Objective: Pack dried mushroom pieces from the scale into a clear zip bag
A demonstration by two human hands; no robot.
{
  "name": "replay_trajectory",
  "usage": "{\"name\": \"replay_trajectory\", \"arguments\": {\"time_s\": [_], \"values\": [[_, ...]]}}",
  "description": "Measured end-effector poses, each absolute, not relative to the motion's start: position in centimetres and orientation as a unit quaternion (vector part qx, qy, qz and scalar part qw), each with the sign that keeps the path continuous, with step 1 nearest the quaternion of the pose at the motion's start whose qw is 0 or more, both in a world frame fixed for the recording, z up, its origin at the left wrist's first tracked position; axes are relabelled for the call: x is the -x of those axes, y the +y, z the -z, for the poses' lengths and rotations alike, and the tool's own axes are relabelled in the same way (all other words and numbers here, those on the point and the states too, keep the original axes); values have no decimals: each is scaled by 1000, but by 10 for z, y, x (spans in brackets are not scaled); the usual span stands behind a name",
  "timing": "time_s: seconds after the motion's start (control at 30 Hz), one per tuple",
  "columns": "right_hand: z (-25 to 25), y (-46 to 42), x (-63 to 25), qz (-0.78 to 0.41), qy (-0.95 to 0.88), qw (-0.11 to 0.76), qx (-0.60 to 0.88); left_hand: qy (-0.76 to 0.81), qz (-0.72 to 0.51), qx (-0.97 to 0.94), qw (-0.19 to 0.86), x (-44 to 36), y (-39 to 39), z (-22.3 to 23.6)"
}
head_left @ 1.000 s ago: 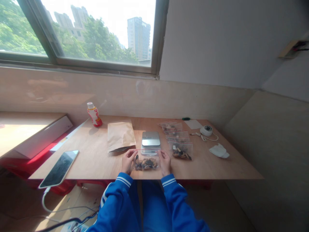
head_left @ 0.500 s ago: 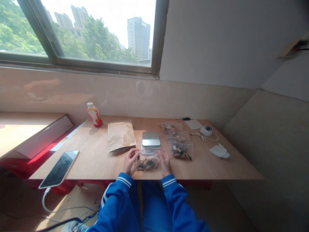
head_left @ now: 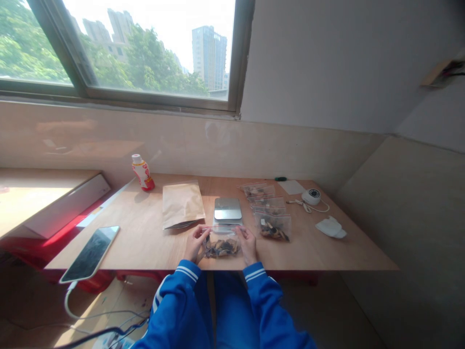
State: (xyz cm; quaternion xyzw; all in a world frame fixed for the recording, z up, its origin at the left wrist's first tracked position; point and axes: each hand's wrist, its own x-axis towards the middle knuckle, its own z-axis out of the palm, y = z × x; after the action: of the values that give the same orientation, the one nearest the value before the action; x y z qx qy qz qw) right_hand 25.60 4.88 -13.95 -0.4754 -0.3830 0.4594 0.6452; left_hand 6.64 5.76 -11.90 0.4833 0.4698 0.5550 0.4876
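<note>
Ahead of the left grip (head_left: 196, 242) and right grip (head_left: 248, 245), the pale-brown wooden worktop (head_left: 312, 254) carries a silver rectangular scale (head_left: 227, 209). To their left lie a flat tan paper pouch (head_left: 183, 206), an upright red-and-white bottle (head_left: 144, 173) and a dark-screened phone (head_left: 90, 253). To their right are overlapping clear plastic bags (head_left: 273, 228), a crumpled white tissue (head_left: 330, 227), a round white corded device (head_left: 311, 196), a white sheet (head_left: 290, 187) and a dark-green item (head_left: 280, 179) too small to identify.

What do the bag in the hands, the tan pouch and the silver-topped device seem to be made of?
Clear bag: thin, shiny plastic film; the dark and tan pieces show through.
Tan pouch: probably kraft paper, fairly matte, judging by its colour and creases; any lining is unclear.
Silver-topped device: top likely metal, possibly metallic-finished plastic; it reflects light.
</note>
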Motion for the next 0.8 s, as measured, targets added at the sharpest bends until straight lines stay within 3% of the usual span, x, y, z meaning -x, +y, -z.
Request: {"name": "replay_trajectory", "arguments": {"time_s": [0.53,0.8], "values": [[135,46,-254,-448,-378,645,490,485,-555,-477,479,-68,55,113],[126,42,-251,-516,-386,609,463,454,-540,-492,510,-67,54,106]]}}
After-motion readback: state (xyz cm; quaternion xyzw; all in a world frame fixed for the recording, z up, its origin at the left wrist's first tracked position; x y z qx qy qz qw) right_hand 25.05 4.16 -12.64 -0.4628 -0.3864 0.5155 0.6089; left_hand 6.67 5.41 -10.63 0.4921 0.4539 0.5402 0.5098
